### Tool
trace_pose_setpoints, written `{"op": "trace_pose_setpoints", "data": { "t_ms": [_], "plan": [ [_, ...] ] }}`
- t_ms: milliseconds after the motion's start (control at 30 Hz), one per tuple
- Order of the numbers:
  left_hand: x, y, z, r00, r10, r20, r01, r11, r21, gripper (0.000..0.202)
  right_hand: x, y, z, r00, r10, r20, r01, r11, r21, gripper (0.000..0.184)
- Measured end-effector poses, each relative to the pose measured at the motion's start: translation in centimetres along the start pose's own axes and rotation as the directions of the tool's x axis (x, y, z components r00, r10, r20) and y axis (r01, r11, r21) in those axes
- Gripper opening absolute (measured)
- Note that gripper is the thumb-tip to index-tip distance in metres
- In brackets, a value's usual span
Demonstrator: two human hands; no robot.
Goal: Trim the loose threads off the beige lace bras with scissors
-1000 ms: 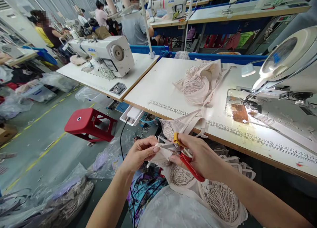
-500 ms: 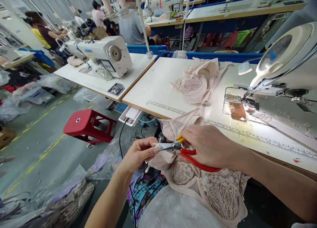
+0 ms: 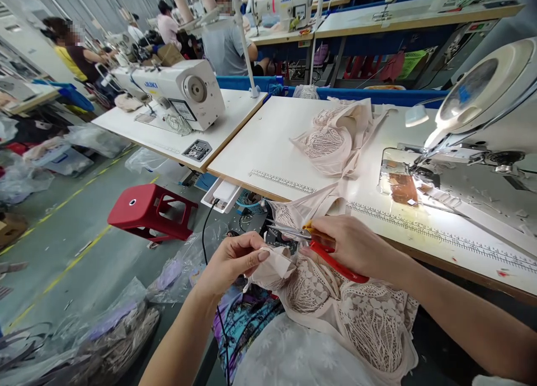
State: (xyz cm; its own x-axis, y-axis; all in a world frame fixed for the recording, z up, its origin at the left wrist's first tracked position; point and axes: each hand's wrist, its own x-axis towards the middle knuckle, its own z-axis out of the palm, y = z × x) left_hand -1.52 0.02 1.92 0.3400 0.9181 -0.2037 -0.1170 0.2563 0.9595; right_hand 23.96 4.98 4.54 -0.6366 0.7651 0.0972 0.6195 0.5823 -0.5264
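Observation:
Between thumb and fingers, my left hand (image 3: 240, 261) pinches the end of a beige lace bra (image 3: 312, 288), which drapes over my lap. My right hand (image 3: 350, 243) is closed round scissors (image 3: 331, 254) with one red and one yellow handle. Their blades point left, above the pinched cloth and apart from it. A strip of the beige fabric runs up from my lap to another lace bra (image 3: 331, 142) lying on the white sewing table (image 3: 260, 140). Whether the two pieces are joined is hidden.
A lit sewing machine (image 3: 482, 145) stands at the right of the table. Beyond the left table edge is a red stool (image 3: 146, 212) on the floor, near plastic bags (image 3: 113, 324). Another sewing machine (image 3: 176, 92) stands at the neighbouring table. Several people sit farther back.
The scissors have moved up and away from my left fingers, so the blades no longer lie across the pinched cloth. My left hand has hardly moved.

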Motion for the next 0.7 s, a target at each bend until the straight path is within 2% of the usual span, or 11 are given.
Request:
{"op": "trace_pose_setpoints", "data": {
  "t_ms": [67, 167, 233, 300, 333, 367, 433, 500, 533, 600, 700],
  "plan": [
    [-0.4, 0.8, 0.3, 0.999, 0.051, 0.018, -0.052, 0.998, 0.024, 0.019, -0.2, 0.5, 2.1, 1.0, 0.018, 0.016, -0.022, 0.974, 0.224, 0.024],
    [-1.5, 2.7, 0.0, 0.991, 0.119, 0.061, -0.121, 0.992, 0.023, 0.015, 0.1, 1.2, 6.7, 0.999, 0.021, 0.042, -0.04, 0.856, 0.516, 0.024],
    [-2.3, 3.9, -0.9, 0.983, 0.153, 0.101, -0.161, 0.984, 0.076, 0.016, 0.6, 1.3, 9.4, 0.998, 0.063, 0.025, -0.066, 0.814, 0.578, 0.018],
    [-2.7, 4.7, -2.0, 0.981, 0.138, 0.134, -0.171, 0.944, 0.281, 0.024, 1.1, 1.0, 10.9, 0.992, 0.125, 0.003, -0.102, 0.792, 0.602, 0.012],
    [-2.8, 4.8, -2.4, 0.984, 0.127, 0.125, -0.17, 0.883, 0.437, 0.027, 1.3, 0.7, 11.1, 0.988, 0.153, -0.002, -0.119, 0.776, 0.62, 0.01],
    [-2.7, 4.5, -2.5, 0.986, 0.133, 0.101, -0.167, 0.783, 0.6, 0.028, 1.4, 0.3, 11.0, 0.985, 0.173, -0.003, -0.131, 0.757, 0.64, 0.009],
    [-2.0, 3.1, -2.1, 0.976, 0.196, 0.092, -0.182, 0.515, 0.837, 0.036, 1.6, -0.6, 10.1, 0.981, 0.194, 0.005, -0.146, 0.724, 0.674, 0.009],
    [-1.1, 1.1, -0.7, 0.951, 0.256, 0.172, -0.246, 0.291, 0.925, 0.055, 1.5, -1.6, 8.8, 0.979, 0.206, 0.006, -0.155, 0.715, 0.682, 0.01],
    [-0.6, 0.0, 0.0, 0.94, 0.26, 0.218, -0.278, 0.22, 0.935, 0.053, 1.4, -2.1, 8.2, 0.976, 0.217, 0.0, -0.159, 0.715, 0.68, 0.011],
    [0.1, -1.3, 1.2, 0.93, 0.272, 0.248, -0.299, 0.166, 0.94, 0.028, 0.9, -2.8, 7.2, 0.969, 0.245, -0.028, -0.158, 0.705, 0.691, 0.013],
    [0.4, -0.8, 1.5, 0.89, 0.389, 0.238, -0.351, 0.254, 0.901, 0.022, -0.2, -3.3, 6.6, 0.946, 0.293, -0.138, -0.115, 0.703, 0.702, 0.025]
  ]
}}
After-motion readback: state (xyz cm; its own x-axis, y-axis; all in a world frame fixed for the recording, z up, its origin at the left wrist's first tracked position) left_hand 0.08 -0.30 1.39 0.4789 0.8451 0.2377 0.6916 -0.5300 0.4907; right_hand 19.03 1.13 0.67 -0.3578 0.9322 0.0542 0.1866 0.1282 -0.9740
